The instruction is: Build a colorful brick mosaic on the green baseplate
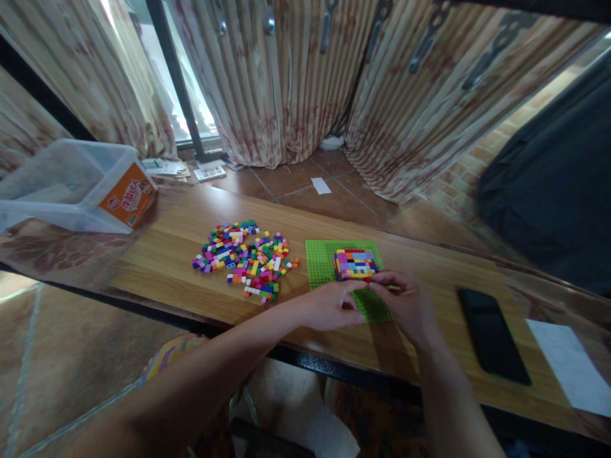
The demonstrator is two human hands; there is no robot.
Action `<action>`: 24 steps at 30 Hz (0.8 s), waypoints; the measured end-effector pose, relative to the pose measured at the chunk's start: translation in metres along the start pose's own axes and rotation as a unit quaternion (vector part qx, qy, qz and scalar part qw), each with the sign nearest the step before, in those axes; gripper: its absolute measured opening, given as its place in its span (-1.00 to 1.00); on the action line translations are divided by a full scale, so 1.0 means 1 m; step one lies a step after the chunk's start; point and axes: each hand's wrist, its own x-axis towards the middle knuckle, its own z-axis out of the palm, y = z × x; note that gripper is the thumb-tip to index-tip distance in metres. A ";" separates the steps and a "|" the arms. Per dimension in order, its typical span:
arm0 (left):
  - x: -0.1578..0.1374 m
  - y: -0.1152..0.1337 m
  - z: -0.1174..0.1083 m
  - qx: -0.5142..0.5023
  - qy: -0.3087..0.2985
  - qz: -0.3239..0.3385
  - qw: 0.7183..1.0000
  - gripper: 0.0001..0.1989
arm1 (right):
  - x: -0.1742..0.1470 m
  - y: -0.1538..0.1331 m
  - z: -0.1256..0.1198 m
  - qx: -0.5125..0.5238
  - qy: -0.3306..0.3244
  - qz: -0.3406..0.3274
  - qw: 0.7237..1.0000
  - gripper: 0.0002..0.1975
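A block of stacked multicoloured toy bricks (356,263) stands on a green studded baseplate (319,257). My left hand (334,306) reaches over the plate's near edge, one fingertip at the front of the stack. Its thumb and fingers are apart, and nothing shows between them. At the stack's near right corner, my right hand (405,299) has its fingertips drawn together in a pinch. A bit of red shows by the fingertips of both hands; whether it is a loose brick or part of the stack I cannot tell.
Loose coloured bricks (252,257) lie in a spread pile on the wooden board (167,254), left of the plate. A clear plastic bin (71,184) with an orange label stands far left. To the right are a black phone (494,334) and white paper (570,362). Curtains hang behind.
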 end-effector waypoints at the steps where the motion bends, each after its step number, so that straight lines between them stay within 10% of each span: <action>1: 0.000 0.000 0.000 0.005 0.001 0.001 1.000 -0.39 | 0.000 -0.001 0.000 0.006 0.000 0.013 1.000 -0.71; 24: 0.000 0.003 -0.001 0.061 0.002 0.029 0.998 -0.38 | 0.002 -0.007 0.006 0.073 0.011 0.104 0.992 -0.68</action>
